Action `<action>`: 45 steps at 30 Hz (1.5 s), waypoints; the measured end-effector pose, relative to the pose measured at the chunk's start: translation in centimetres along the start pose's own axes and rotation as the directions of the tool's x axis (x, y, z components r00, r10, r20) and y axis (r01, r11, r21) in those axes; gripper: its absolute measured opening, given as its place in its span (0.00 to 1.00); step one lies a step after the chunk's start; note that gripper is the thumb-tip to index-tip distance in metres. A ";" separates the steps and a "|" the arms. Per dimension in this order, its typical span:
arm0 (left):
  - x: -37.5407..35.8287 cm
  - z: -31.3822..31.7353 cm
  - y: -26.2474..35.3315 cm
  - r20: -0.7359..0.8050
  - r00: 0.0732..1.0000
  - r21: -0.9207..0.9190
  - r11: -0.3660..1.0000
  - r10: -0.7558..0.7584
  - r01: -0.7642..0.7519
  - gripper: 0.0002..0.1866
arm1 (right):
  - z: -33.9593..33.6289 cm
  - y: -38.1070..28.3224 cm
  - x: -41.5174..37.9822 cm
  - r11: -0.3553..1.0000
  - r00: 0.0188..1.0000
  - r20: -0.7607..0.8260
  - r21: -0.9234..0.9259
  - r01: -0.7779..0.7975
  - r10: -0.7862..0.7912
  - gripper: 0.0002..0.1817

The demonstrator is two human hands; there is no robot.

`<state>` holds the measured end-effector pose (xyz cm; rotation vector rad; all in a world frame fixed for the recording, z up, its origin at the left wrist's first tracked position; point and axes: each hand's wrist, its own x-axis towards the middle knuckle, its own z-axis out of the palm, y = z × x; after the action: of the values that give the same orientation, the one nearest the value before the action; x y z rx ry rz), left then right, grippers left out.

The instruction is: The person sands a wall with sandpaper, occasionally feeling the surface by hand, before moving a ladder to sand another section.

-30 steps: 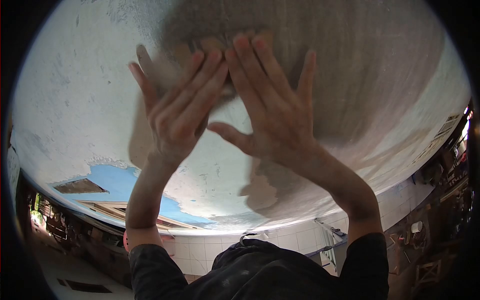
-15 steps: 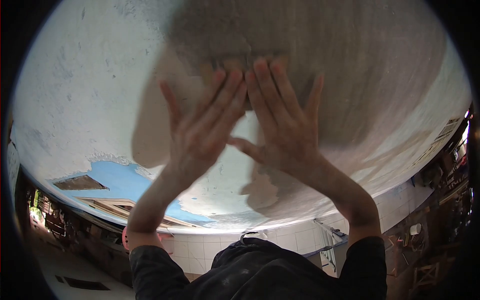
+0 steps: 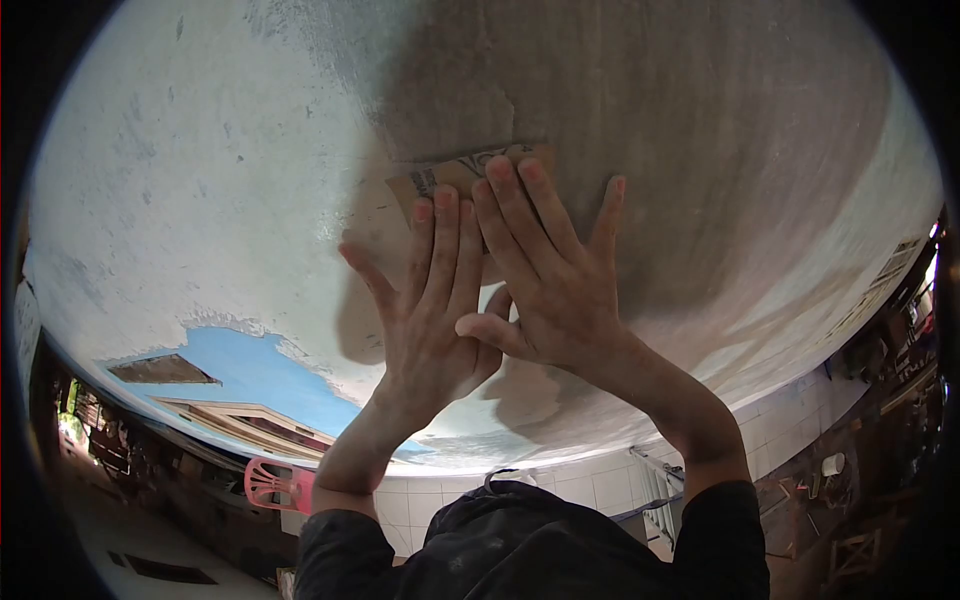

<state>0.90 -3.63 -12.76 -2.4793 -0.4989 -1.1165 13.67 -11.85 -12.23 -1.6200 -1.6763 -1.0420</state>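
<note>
"While both hands are laid side by side, which step is judged to be in hand?"

"Pressing of the brown printed sheet (image 3: 462, 175) flat against the wall (image 3: 240, 200) is judged to be in hand. The sheet is located beneath the fingertips of the left hand (image 3: 430, 335) and the right hand (image 3: 568, 300); its upper edge is exposed, and its lower edge is hidden by the fingers."

"How is the grip to be described?"

"Neither hand is clenched. The fingers of both are extended, and the sheet is backed by them rather than pinched. Both little fingers are splayed outward, clear of the sheet, and the right thumb is pointed toward the left hand."

"What is called for by the next move?"

"Even pressure is judged to be required under both sets of fingertips, so that the exposed corners are not lifted or creased. The sheet should be supported across its full width. The blue patch (image 3: 255, 365), seen low on the left, is well apart and should be left uncontacted."
</note>
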 end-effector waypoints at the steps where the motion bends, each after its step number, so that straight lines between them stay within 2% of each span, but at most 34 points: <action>1: 0.0 0.2 0.3 -0.027 1.000 -0.018 1.000 -0.014 0.014 0.34 | -0.2 0.1 0.4 1.000 1.000 -0.008 -0.017 0.005 -0.006 0.46; 2: 0.2 0.0 0.6 -0.013 0.999 -0.056 0.997 -0.052 0.052 0.33 | -0.6 0.2 0.9 0.999 1.000 -0.015 -0.034 0.011 -0.012 0.45; 5: 3.4 -1.7 -0.1 -0.120 0.992 -0.054 0.998 -0.038 0.032 0.32 | -2.5 0.6 4.0 0.999 0.997 -0.080 -0.048 0.001 -0.005 0.43; 8: 3.3 -1.6 -0.1 -0.141 0.987 -0.188 0.981 -0.073 0.046 0.31 | -2.2 0.7 4.0 1.000 0.994 -0.105 -0.005 -0.001 0.001 0.39; 11: -0.2 0.4 1.6 -0.020 0.984 -0.092 0.980 -0.180 0.177 0.31 | -0.5 0.0 0.5 0.997 0.999 -0.025 0.068 -0.025 0.027 0.36; 12: -1.3 0.9 2.2 0.028 0.974 -0.115 0.967 -0.227 0.228 0.31 | 0.0 0.0 -0.1 0.998 0.999 -0.028 0.061 -0.017 0.018 0.35; 15: -1.6 2.0 2.3 -0.045 0.975 -0.184 0.961 -0.217 0.205 0.31 | 0.1 -0.1 -0.8 0.999 1.000 -0.022 0.050 -0.003 0.004 0.33; 18: 0.9 1.0 1.2 -0.097 0.982 -0.084 0.985 -0.161 0.153 0.31 | -1.6 0.6 1.8 1.000 0.999 -0.050 0.025 0.005 -0.004 0.33; 21: 2.3 0.4 1.1 -0.181 0.970 -0.219 0.968 -0.160 0.119 0.31 | -1.5 0.7 2.7 0.999 0.996 -0.085 0.035 -0.011 0.014 0.32; 27: -3.0 2.7 3.4 0.036 0.971 -0.144 0.960 -0.237 0.240 0.31 | 0.7 0.2 -2.5 0.996 0.998 0.021 0.075 -0.056 0.055 0.32; 31: -1.6 3.5 3.4 -0.136 0.972 -0.243 0.957 -0.194 0.157 0.32 | 0.0 0.8 -1.6 0.996 0.999 0.013 0.073 -0.043 0.042 0.32; 35: 0.7 1.3 2.7 -0.068 0.989 -0.088 0.988 -0.130 0.124 0.32 | -0.9 1.3 0.4 0.994 0.995 -0.080 0.096 -0.050 0.058 0.31; 38: 0.1 1.5 3.0 -0.033 0.987 -0.120 0.981 -0.160 0.155 0.31 | -0.2 0.9 -1.1 0.986 0.994 -0.043 0.141 -0.090 0.096 0.31; 43: -3.4 3.4 4.0 0.039 0.979 -0.179 0.962 -0.201 0.205 0.31 | 1.3 0.7 -4.0 0.993 0.997 0.012 0.092 -0.080 0.079 0.31; 45: -2.5 3.7 3.9 -0.054 0.979 -0.207 0.962 -0.195 0.180 0.31 | 1.1 1.0 -3.5 0.996 0.998 -0.008 0.060 -0.062 0.062 0.31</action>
<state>3.53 -5.71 -17.71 -2.5928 -0.6390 -1.3899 15.15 -12.83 -15.56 -1.6159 -1.6253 -0.9592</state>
